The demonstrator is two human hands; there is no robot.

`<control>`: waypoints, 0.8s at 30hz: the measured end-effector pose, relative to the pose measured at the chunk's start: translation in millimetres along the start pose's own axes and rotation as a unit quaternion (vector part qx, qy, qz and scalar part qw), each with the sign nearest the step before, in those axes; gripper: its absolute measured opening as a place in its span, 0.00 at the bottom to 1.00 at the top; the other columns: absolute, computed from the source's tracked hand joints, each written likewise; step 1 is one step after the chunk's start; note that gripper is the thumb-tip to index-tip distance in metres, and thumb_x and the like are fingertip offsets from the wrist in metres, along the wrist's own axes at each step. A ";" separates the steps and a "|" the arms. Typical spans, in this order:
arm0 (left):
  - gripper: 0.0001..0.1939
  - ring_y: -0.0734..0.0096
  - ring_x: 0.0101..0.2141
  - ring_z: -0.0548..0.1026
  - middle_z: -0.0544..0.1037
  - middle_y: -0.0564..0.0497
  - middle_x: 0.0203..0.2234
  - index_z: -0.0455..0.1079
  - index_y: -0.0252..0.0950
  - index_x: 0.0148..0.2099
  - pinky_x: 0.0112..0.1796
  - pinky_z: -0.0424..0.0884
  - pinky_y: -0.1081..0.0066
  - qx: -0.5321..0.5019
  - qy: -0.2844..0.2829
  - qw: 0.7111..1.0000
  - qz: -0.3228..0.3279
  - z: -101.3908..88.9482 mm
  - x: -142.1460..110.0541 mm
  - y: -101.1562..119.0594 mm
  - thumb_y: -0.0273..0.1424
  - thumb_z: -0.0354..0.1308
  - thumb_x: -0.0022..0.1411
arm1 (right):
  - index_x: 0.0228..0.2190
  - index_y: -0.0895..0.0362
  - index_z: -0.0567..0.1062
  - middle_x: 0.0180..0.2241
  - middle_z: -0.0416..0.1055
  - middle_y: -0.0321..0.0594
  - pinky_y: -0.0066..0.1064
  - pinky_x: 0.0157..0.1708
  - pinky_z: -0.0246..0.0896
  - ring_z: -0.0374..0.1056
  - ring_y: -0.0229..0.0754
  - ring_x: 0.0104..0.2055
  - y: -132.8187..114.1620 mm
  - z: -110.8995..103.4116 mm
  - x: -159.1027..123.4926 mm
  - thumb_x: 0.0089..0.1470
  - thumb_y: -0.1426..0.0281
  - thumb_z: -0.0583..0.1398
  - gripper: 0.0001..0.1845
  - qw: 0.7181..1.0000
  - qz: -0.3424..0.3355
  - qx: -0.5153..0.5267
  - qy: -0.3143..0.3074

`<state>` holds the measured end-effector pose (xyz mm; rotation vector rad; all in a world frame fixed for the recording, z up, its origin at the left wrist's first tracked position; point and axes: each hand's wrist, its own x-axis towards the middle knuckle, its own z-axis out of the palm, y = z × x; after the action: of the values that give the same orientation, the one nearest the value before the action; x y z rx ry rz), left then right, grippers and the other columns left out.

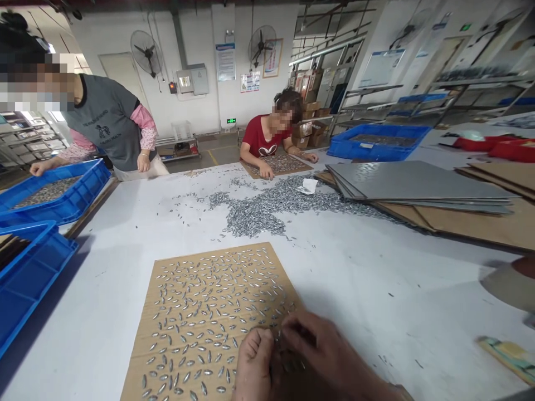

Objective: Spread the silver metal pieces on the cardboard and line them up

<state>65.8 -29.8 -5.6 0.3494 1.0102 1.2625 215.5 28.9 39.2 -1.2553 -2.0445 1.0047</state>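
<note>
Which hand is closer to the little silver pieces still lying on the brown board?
Left, probably. The left hand rests on the cardboard sheet right beside the spread metal pieces. The right hand sits at the sheet's right edge, partly over the white table, fingers curled over a few pieces.

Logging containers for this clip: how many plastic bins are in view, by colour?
Blue bins: 3, namely the one a co-worker grips, the near left one and the far one.
Red bins: 2, at far right.
Total: 5
</note>
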 end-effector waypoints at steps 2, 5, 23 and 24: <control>0.35 0.84 0.17 0.52 0.58 0.63 0.15 0.58 0.38 0.27 0.20 0.47 0.78 0.002 0.002 1.000 0.008 0.6 -0.3 -2.0 0.60 0.72 0.44 | 0.35 0.51 0.77 0.33 0.77 0.35 0.28 0.35 0.67 0.73 0.40 0.34 -3.7 11.9 -20.0 0.63 0.61 0.56 0.11 0.999 -0.043 0.003 0.008; 0.35 0.82 0.19 0.55 0.60 0.61 0.15 0.58 0.38 0.26 0.22 0.50 0.77 0.021 -0.010 1.000 0.009 2.0 -2.4 -2.7 0.61 0.71 0.43 | 0.36 0.50 0.77 0.34 0.78 0.37 0.29 0.37 0.69 0.75 0.40 0.36 -1.4 25.3 -32.8 0.65 0.62 0.56 0.11 0.996 -0.064 -0.018 0.057; 0.32 0.86 0.11 0.56 0.72 0.58 0.21 0.67 0.37 0.35 0.14 0.38 0.76 0.016 -0.032 0.998 -0.050 2.5 -4.6 5.1 0.60 0.70 0.47 | 0.27 0.52 0.69 0.32 0.74 0.41 0.37 0.42 0.65 0.69 0.46 0.37 55.7 -31.0 78.3 0.60 0.63 0.51 0.13 0.990 0.009 -0.118 0.075; 0.32 0.86 0.11 0.56 0.72 0.58 0.21 0.67 0.37 0.34 0.14 0.39 0.76 0.011 -0.032 0.998 -0.058 1.8 -4.2 6.2 0.59 0.71 0.46 | 0.26 0.52 0.68 0.32 0.74 0.41 0.37 0.42 0.65 0.69 0.46 0.37 59.2 -30.2 86.2 0.60 0.64 0.51 0.12 0.989 0.004 -0.134 0.055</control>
<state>63.6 -31.1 1.7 0.3422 0.9765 1.1294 231.6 133.4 13.6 -1.4202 -2.1413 0.6624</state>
